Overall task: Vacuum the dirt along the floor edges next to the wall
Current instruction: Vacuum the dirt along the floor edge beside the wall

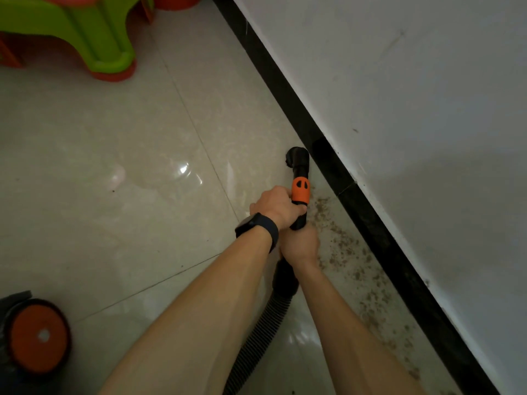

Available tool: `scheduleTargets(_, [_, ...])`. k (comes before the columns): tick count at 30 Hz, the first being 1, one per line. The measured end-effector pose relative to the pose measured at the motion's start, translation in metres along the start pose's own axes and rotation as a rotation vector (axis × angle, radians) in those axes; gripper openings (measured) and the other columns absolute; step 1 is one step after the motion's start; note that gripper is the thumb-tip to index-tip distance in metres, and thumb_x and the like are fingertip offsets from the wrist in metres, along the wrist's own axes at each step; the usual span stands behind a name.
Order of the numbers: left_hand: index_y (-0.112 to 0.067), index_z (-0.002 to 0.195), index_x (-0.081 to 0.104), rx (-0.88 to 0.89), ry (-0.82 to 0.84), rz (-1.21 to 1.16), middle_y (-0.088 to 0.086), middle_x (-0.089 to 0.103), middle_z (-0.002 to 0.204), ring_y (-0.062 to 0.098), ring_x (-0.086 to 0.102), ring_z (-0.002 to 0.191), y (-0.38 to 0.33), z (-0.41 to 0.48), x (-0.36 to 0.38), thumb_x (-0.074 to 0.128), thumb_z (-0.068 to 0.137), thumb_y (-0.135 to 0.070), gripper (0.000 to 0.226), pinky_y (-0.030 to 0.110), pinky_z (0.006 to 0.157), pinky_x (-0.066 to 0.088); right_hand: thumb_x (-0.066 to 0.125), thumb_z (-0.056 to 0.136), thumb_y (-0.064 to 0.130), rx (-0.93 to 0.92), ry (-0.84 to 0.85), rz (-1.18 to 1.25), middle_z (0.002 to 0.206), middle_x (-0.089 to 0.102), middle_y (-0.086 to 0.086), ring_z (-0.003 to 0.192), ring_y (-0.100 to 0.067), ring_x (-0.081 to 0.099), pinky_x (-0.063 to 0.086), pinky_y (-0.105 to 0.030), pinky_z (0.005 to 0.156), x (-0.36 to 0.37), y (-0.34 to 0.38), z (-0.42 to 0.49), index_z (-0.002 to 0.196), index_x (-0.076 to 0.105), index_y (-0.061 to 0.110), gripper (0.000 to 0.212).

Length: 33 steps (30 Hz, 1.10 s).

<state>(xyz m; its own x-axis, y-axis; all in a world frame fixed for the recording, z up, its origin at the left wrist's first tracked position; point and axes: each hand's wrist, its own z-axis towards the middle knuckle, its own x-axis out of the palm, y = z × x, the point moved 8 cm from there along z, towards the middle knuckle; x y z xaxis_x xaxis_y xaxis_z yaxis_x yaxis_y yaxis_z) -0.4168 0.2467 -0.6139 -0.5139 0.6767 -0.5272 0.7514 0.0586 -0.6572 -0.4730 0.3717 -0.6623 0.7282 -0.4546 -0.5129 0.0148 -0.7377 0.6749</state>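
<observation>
Inspection note, head view only.

**Grips.** Both of my grips are curled tight round the vacuum wand. The left grip (275,208) (the one with the dark watch (256,225) on its wrist) holds the wand just behind the orange collar (301,191). The right grip (299,246) clasps the black cuff behind it, where the ribbed hose (256,337) begins. The two grips touch each other.

**Nozzle.** The black nozzle (296,159) is down at the floor (114,138), just beside the black skirting (356,206) at the foot of the white wall (399,109). I cannot tell whether it touches the skirting.

**Dirt.** The brown dirt (350,252) lies in a scattered band against the skirting. Its long axis runs parallel to the wall, from beside the orange collar back toward me and out to the lower right. It lies behind the nozzle and to the right of both grips, with the right grip nearer. The tile around the nozzle shows no grit that I can make out.

**Judgement.** Most of the visible dirt is not yet taken up. The coming move calls for drawing the nozzle back along the skirting, toward my right side, keeping it close to the wall edge.

**Elsewhere.** The vacuum body (37,337) with its orange wheel sits at lower left, and a green stool (94,32) at upper left, both well apart from the work.
</observation>
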Motion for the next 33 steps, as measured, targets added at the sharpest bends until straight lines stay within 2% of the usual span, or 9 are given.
scheduleTargets(4, [-0.011, 0.110, 0.069, 0.030, 0.258, 0.081, 0.005, 0.068, 0.102, 0.022, 0.065, 0.094, 0.014, -0.013, 0.009, 0.081, 0.078, -0.037, 0.043, 0.032, 0.084, 0.053, 0.062, 0.088, 0.014, 0.005, -0.013, 0.078, 0.079, 0.065, -0.007, 0.063, -0.020, 0.059, 0.045, -0.030, 0.053, 0.001, -0.016, -0.029, 0.093, 0.061, 0.012, 0.005])
scheduleTargets(9, [-0.015, 0.111, 0.070, 0.067, 0.458, 0.138, 0.000, 0.069, 0.102, 0.017, 0.065, 0.089, 0.033, -0.042, 0.017, 0.082, 0.077, -0.040, 0.044, 0.029, 0.084, 0.054, 0.065, 0.089, 0.016, 0.102, 0.041, 0.215, 0.078, 0.068, -0.008, 0.054, -0.016, 0.062, 0.048, -0.029, 0.049, 0.015, -0.045, -0.080, 0.097, 0.059, 0.017, 0.009])
scheduleTargets(11, [-0.017, 0.114, 0.066, 0.080, 0.450, 0.136, -0.001, 0.067, 0.099, 0.018, 0.065, 0.091, 0.043, -0.055, 0.019, 0.080, 0.080, -0.037, 0.042, 0.030, 0.086, 0.053, 0.068, 0.092, 0.018, 0.129, 0.109, 0.295, 0.072, 0.067, -0.005, 0.049, -0.010, 0.061, 0.049, -0.028, 0.049, 0.026, -0.051, -0.093, 0.102, 0.058, 0.015, 0.014])
scheduleTargets(15, [-0.020, 0.116, 0.065, 0.052, 0.358, -0.094, -0.001, 0.069, 0.096, 0.016, 0.066, 0.088, 0.072, -0.080, 0.016, 0.071, 0.087, -0.029, 0.031, 0.028, 0.079, 0.051, 0.067, 0.086, 0.012, 0.166, 0.336, 0.439, 0.081, 0.067, -0.009, 0.069, -0.019, 0.067, 0.058, -0.046, 0.069, 0.048, -0.059, -0.115, 0.104, 0.060, 0.008, 0.020])
scheduleTargets(17, [-0.023, 0.121, 0.066, 0.024, 0.281, -0.201, -0.002, 0.071, 0.097, 0.014, 0.067, 0.091, 0.091, -0.092, 0.013, 0.067, 0.090, -0.040, 0.035, 0.028, 0.085, 0.051, 0.057, 0.078, 0.006, 0.289, 0.413, 0.732, 0.080, 0.060, -0.011, 0.067, -0.021, 0.061, 0.051, -0.037, 0.061, 0.047, -0.060, -0.119, 0.095, 0.060, 0.005, 0.018])
scheduleTargets(19, [-0.023, 0.121, 0.066, -0.007, 0.236, -0.244, -0.003, 0.071, 0.103, 0.014, 0.067, 0.097, 0.110, -0.105, 0.018, 0.062, 0.090, -0.054, 0.044, 0.032, 0.093, 0.052, 0.055, 0.076, 0.014, 0.369, 0.353, 0.940, 0.080, 0.057, -0.008, 0.072, -0.023, 0.057, 0.044, -0.036, 0.065, 0.033, -0.062, -0.105, 0.090, 0.060, 0.010, 0.016])
scheduleTargets(23, [-0.024, 0.112, 0.059, -0.069, 0.307, -0.226, 0.001, 0.070, 0.098, 0.018, 0.069, 0.088, 0.132, -0.135, 0.053, 0.072, 0.083, -0.038, 0.035, 0.038, 0.083, 0.058, 0.063, 0.097, 0.047, 0.242, 0.394, 0.622, 0.112, 0.073, -0.008, 0.107, -0.025, 0.069, 0.054, -0.042, 0.094, 0.012, -0.032, -0.066, 0.118, 0.068, 0.013, 0.040])
scheduleTargets(28, [-0.025, 0.120, 0.048, -0.013, 0.280, -0.087, 0.003, 0.065, 0.100, 0.019, 0.065, 0.088, 0.135, -0.147, 0.051, 0.067, 0.082, -0.023, 0.043, 0.037, 0.078, 0.057, 0.064, 0.100, 0.028, 0.202, 0.367, 0.501, 0.101, 0.067, -0.011, 0.090, -0.026, 0.072, 0.059, -0.043, 0.077, 0.020, 0.004, -0.048, 0.118, 0.059, 0.009, 0.026])
scheduleTargets(33, [-0.025, 0.108, 0.044, 0.072, 0.323, 0.143, 0.004, 0.063, 0.088, 0.020, 0.064, 0.076, 0.149, -0.158, 0.032, 0.067, 0.083, -0.030, 0.035, 0.040, 0.071, 0.056, 0.059, 0.098, 0.022, 0.329, 0.323, 0.721, 0.077, 0.053, -0.005, 0.066, -0.019, 0.060, 0.061, -0.042, 0.066, 0.051, -0.015, -0.069, 0.106, 0.055, 0.009, 0.016])
